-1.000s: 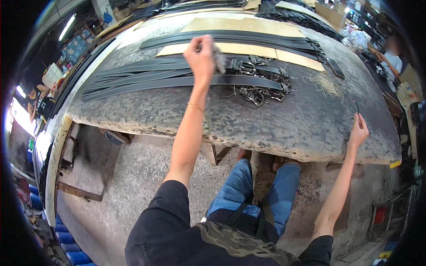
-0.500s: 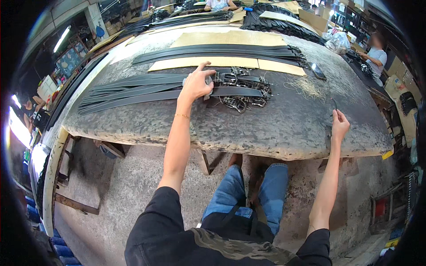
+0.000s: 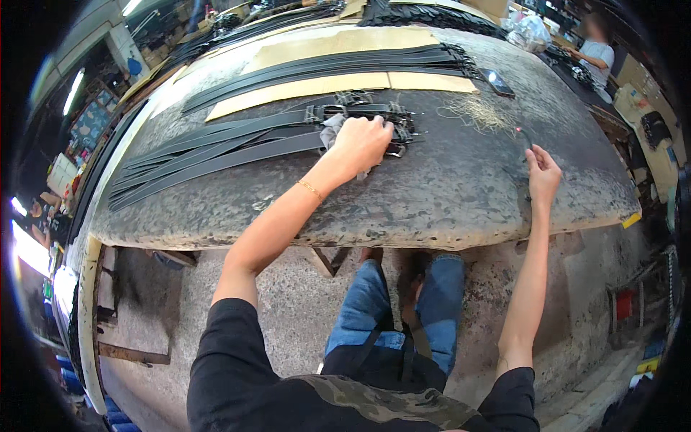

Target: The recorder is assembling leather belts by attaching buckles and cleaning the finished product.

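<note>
Black belts (image 3: 237,153) lie in a fanned pile on the table, their metal buckles gathered at the right end. My left hand (image 3: 363,146) is closed over the buckle end, with a crumpled grey rag (image 3: 332,131) showing past its edge. The fingers hide the buckles directly beneath them. Off to the right, my right hand (image 3: 545,171) pinches a thin dark curved stick (image 3: 526,136) with a reddish tip, held above the tabletop.
Beyond the belts lie cardboard strips (image 3: 302,88) and a second belt row (image 3: 324,70). A tangle of pale threads (image 3: 475,113) and a phone (image 3: 497,83) sit at right. The worn dark table (image 3: 288,216) ends near my legs. A person (image 3: 596,54) sits far right.
My left hand has moved right and slightly nearer along the belts to the buckles, its fingers curling down. My right hand has risen slightly with the stick. The whole view has shifted a little.
</note>
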`<state>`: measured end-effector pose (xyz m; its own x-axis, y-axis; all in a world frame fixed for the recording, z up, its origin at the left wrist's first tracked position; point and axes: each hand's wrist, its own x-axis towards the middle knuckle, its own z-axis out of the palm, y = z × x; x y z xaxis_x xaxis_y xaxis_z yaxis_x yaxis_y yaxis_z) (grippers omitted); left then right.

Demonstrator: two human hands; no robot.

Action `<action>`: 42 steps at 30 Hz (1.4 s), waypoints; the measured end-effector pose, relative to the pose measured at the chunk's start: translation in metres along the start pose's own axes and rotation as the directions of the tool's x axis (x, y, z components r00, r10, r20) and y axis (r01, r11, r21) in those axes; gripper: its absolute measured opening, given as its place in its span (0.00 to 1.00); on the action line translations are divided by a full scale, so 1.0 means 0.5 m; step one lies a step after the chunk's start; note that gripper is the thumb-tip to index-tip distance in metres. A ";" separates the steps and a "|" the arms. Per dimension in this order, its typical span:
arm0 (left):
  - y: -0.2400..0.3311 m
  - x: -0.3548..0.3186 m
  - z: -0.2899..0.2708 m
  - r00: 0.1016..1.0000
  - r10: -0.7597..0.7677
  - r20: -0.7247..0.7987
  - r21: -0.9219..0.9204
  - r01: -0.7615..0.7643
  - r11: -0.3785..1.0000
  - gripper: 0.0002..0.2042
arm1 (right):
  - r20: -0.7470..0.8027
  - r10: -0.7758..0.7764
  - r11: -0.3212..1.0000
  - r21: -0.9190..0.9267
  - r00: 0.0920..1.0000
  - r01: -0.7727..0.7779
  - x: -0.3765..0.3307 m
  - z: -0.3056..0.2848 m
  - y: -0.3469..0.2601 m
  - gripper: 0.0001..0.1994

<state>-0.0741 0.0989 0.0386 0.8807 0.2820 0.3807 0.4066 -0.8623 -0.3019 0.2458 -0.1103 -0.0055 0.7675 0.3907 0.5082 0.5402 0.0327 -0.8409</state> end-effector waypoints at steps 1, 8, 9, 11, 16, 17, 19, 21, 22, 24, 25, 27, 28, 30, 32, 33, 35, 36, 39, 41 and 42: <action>0.003 0.011 0.001 1.000 0.005 -0.026 0.026 -0.005 1.000 0.10 | 0.007 -0.010 1.000 -0.004 1.000 0.010 0.005 -0.003 0.021 0.13; 0.128 -0.002 -0.113 0.992 0.115 -0.049 -0.303 -0.125 0.945 0.16 | -0.004 -0.020 1.000 -0.020 1.000 0.020 0.007 0.000 0.026 0.13; 0.146 -0.006 -0.109 0.989 0.150 -0.018 -0.333 -0.147 0.931 0.16 | 0.013 0.004 1.000 0.016 1.000 -0.004 0.011 -0.002 0.027 0.13; 0.150 0.002 -0.079 0.977 0.196 0.087 -0.340 -0.156 0.927 0.17 | 0.027 0.020 0.998 0.052 0.999 -0.021 0.015 -0.003 0.028 0.13; 0.139 0.031 -0.063 0.980 0.199 0.018 -0.548 -0.156 0.821 0.19 | -0.007 0.034 0.999 -0.004 0.999 -0.034 0.011 -0.004 0.016 0.13; 0.149 0.037 -0.060 0.987 0.160 0.009 -0.568 -0.126 0.813 0.18 | -0.026 0.029 0.999 0.014 0.999 -0.028 0.013 -0.004 0.016 0.13; 0.162 0.040 -0.048 0.986 0.168 -0.007 -0.574 -0.141 0.806 0.16 | -0.037 0.035 0.999 0.019 0.999 -0.035 0.006 -0.006 0.019 0.13; 0.163 0.032 -0.033 0.985 0.173 -0.027 -0.579 -0.156 0.800 0.13 | -0.041 0.062 0.998 0.037 0.997 -0.060 0.004 -0.003 0.022 0.13; 0.164 0.022 -0.023 0.983 0.159 -0.091 -0.595 -0.182 0.783 0.10 | -0.045 0.060 0.998 0.032 0.997 -0.059 0.005 -0.006 0.030 0.13; 0.162 0.015 -0.002 0.957 0.132 -0.259 -0.587 -0.264 0.765 0.04 | -0.053 0.060 0.993 0.105 0.997 -0.054 0.011 -0.013 0.047 0.13; 0.160 0.007 0.005 0.959 0.129 -0.252 -0.592 -0.259 0.763 0.04 | -0.048 0.065 0.993 0.102 0.997 -0.060 0.007 -0.012 0.042 0.13; 0.160 -0.013 0.019 0.953 0.103 -0.284 -0.545 -0.249 0.801 0.04 | -0.090 0.091 0.989 0.121 0.992 -0.080 0.005 -0.018 0.029 0.12; 0.162 -0.016 0.023 0.952 0.086 -0.295 -0.553 -0.243 0.797 0.03 | -0.096 0.120 0.980 0.170 0.988 -0.103 0.005 -0.017 0.018 0.12; 0.162 -0.024 0.028 0.956 0.068 -0.286 -0.579 -0.228 0.783 0.03 | -0.097 0.160 0.966 0.220 0.982 -0.135 -0.023 -0.009 0.004 0.13; 0.158 -0.023 0.029 0.965 0.041 -0.257 -0.617 -0.197 0.762 0.03 | -0.091 0.222 0.936 0.300 0.971 -0.186 -0.069 0.017 -0.059 0.13; 0.158 -0.021 0.026 0.967 0.031 -0.251 -0.625 -0.187 0.758 0.03 | -0.081 0.224 0.937 0.293 0.971 -0.192 -0.090 0.035 -0.093 0.13; 0.155 -0.021 0.023 0.952 0.037 -0.305 -0.599 -0.222 0.769 0.03 | -0.010 0.173 0.851 0.505 0.985 -0.144 -0.132 0.070 -0.142 0.12; 0.156 -0.023 0.026 0.950 0.026 -0.310 -0.600 -0.217 0.770 0.02 | -0.005 0.185 0.853 0.497 0.983 -0.158 -0.148 0.087 -0.157 0.12; 0.158 -0.023 0.028 0.957 -0.014 -0.291 -0.655 -0.189 0.732 0.02 | 0.121 0.059 0.873 0.475 0.991 -0.110 -0.169 0.126 -0.172 0.07; 0.158 -0.023 0.029 0.959 -0.017 -0.284 -0.664 -0.184 0.725 0.03 | 0.225 0.041 0.890 0.434 0.974 -0.138 -0.178 0.144 -0.152 0.03; 0.157 -0.021 0.029 0.960 -0.018 -0.278 -0.671 -0.181 0.719 0.03 | 0.228 0.075 0.890 0.423 0.971 -0.168 -0.185 0.150 -0.145 0.01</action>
<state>-0.0477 0.0342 -0.0020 0.7707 0.1690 0.6144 -0.0300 -0.9535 0.2999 0.1101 -0.0799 -0.0055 0.7066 0.5916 0.3882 0.2062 0.3526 -0.9128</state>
